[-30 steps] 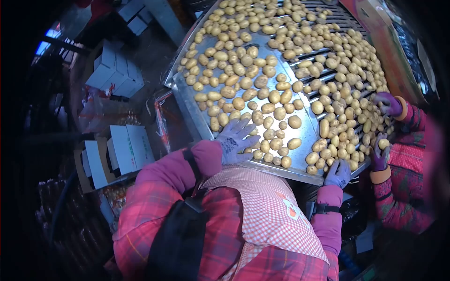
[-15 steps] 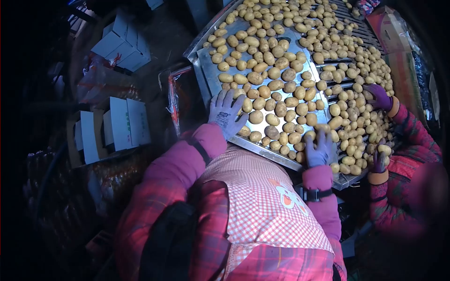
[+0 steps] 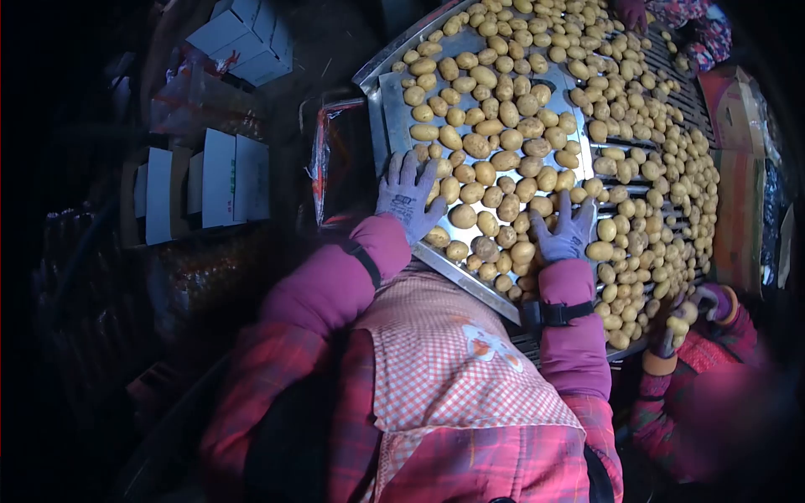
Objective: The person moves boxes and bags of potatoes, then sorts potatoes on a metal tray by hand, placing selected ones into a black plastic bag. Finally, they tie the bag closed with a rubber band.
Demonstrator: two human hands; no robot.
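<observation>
Potatoes [image 3: 506, 160] lie spread over a sloping metal tray [image 3: 388, 126]. My left hand [image 3: 407, 199], in a grey-purple glove, rests flat on the tray's left rim with its fingers apart. A few potatoes touch its fingertips, and it grips none. Among the potatoes at the tray's right side is my right hand [image 3: 563, 235], in a similar glove. Its thumb and fingers are spread, and nothing shows between them. Whatever lies under its palm is hidden.
A slatted rack [image 3: 662, 69] carrying more potatoes adjoins the tray on the right. At lower right, a co-worker's gloved hands [image 3: 689, 317] hold potatoes. Another person's sleeve [image 3: 708, 35] shows at top right. White cartons [image 3: 220, 178] stand at left; a cardboard box [image 3: 736, 201] stands at right.
My right hand has moved up and slightly left among the potatoes. My left hand stays on the rim. The co-worker's hands have come together, and another person's hand appears at the top.
</observation>
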